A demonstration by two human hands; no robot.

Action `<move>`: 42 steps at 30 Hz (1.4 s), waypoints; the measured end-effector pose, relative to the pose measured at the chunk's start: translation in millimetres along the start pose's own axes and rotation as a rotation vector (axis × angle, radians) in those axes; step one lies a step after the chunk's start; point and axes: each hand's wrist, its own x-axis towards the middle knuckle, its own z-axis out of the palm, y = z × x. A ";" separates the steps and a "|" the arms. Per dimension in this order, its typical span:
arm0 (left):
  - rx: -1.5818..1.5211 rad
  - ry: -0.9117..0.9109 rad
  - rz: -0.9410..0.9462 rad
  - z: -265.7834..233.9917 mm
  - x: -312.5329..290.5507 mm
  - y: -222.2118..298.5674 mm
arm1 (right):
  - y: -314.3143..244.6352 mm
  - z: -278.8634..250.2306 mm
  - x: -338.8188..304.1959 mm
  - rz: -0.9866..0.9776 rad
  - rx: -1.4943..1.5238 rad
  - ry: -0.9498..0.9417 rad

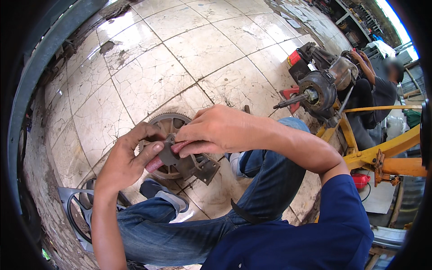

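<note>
Over the toothed metal wheel, both hands meet at a dark grey metal bracket with a flat, holed plate at one end. My left hand grips the bracket from the left, its thumb pointing across to the right. A rolled reddish strip, apparently sandpaper, sticks out below that thumb. Its other end shows on the far side of the bracket, pinched in my right hand. The strip seems to pass through an opening in the bracket, though the fingers partly cover the spot.
Cracked floor tiles stretch ahead. At the right stand a large greasy gear housing with a shaft and a yellow metal frame. Another person works behind them. A grey slotted metal part lies at the left beside my leg.
</note>
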 end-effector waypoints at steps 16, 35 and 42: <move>0.117 0.190 0.173 21.5 2.3 13.9 | -7.0 -20.4 1.2 0.277 0.245 -0.070; 0.088 0.124 0.166 15.8 -1.4 11.8 | -6.1 -18.6 3.0 0.277 0.125 -0.046; 0.131 -0.004 -0.001 4.2 4.0 8.3 | -5.4 -20.5 2.6 0.290 0.143 -0.052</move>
